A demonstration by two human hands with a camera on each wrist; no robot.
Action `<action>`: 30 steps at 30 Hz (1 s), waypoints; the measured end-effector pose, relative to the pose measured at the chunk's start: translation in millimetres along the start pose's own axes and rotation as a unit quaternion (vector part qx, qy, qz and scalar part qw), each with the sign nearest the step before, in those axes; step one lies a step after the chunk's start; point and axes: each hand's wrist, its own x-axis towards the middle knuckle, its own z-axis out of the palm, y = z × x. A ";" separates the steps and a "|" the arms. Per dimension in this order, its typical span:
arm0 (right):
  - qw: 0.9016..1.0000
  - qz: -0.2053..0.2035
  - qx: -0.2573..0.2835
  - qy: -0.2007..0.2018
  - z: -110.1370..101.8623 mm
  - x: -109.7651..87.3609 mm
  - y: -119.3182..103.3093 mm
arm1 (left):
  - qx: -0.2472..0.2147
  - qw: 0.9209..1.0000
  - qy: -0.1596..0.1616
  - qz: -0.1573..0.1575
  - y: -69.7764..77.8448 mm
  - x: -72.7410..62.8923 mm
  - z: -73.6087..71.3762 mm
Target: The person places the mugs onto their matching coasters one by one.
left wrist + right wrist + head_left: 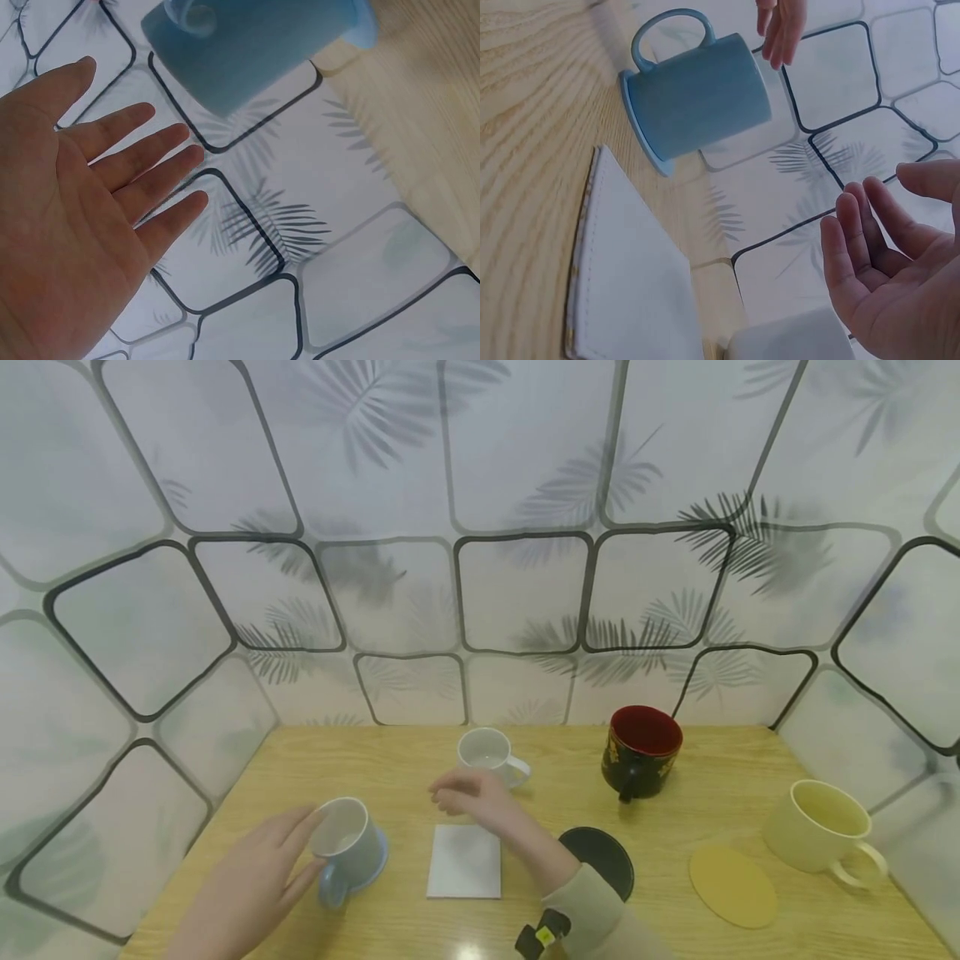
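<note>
A light blue mug [358,853] stands upright on a round blue coaster [384,852] at the left of the table. Beside it, my left hand [258,868] has its fingers extended; in the left wrist view this hand [82,187] is apart from the mug with nothing in its palm. My right hand [474,795] hovers above the far side of a square white coaster [463,864], in front of a white mug [483,746] that it partly covers. Loosely bent and empty, the fingers of the right hand [900,262] show in the right wrist view.
Farther right stands a black mug [633,767] with a red inside. A round black coaster [600,852] lies partly behind my right forearm. A yellow mug [802,831] stands beside a yellow coaster [731,885]. Patterned walls [525,593] enclose the table's back and sides.
</note>
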 end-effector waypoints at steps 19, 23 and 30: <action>1.000 0.011 0.012 0.022 -27.2 -4.1 0.2 | 0.003 0.999 -0.010 0.031 25.1 13.6 1.1; 0.999 0.024 0.005 0.036 -33.1 -5.7 -0.1 | 0.005 0.998 0.001 0.060 28.8 16.4 4.1; 0.998 0.031 -0.004 0.054 -42.7 -7.5 0.2 | 0.016 0.997 0.007 0.075 38.4 20.0 7.0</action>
